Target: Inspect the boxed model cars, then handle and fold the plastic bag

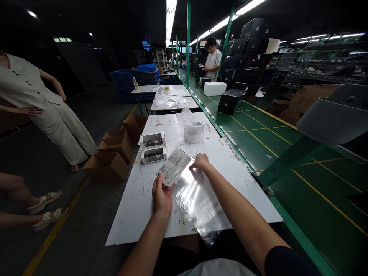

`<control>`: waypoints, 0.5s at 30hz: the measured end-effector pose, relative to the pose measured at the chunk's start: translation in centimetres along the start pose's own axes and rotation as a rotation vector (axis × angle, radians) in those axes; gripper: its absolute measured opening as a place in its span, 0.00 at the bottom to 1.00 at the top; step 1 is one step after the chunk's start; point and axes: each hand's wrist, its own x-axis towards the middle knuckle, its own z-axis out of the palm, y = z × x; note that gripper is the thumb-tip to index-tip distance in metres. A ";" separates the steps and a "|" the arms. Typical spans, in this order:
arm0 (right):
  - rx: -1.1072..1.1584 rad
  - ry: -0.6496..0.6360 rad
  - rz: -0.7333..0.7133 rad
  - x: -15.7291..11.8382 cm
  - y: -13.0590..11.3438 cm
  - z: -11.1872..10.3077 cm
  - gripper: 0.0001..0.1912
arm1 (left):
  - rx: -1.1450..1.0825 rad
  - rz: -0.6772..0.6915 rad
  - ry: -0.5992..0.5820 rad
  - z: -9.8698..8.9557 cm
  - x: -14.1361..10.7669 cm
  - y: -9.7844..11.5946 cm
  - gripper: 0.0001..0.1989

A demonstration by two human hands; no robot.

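A white printed carton is tilted above the white table, its barcode and text side facing me. My left hand is closed around its near lower end. At the carton's far right corner, my right hand has its fingers bent together on the edge of a clear plastic bag. The bag spreads below the carton, and its near end hangs over the table's front edge. Two white window boxes with dark contents lie to the left beyond the carton. Past my right hand stands a roll of clear plastic.
Open cardboard boxes line the table's left side. A green conveyor or floor strip runs along the right, with a black box on it. People stand at the left and at the far right. More plastic lies on the farther table.
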 end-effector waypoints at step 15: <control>0.347 -0.093 -0.114 0.7 2.1 0.9 0.38 | 0.008 -0.041 0.015 0.2 0.7 -0.4 0.14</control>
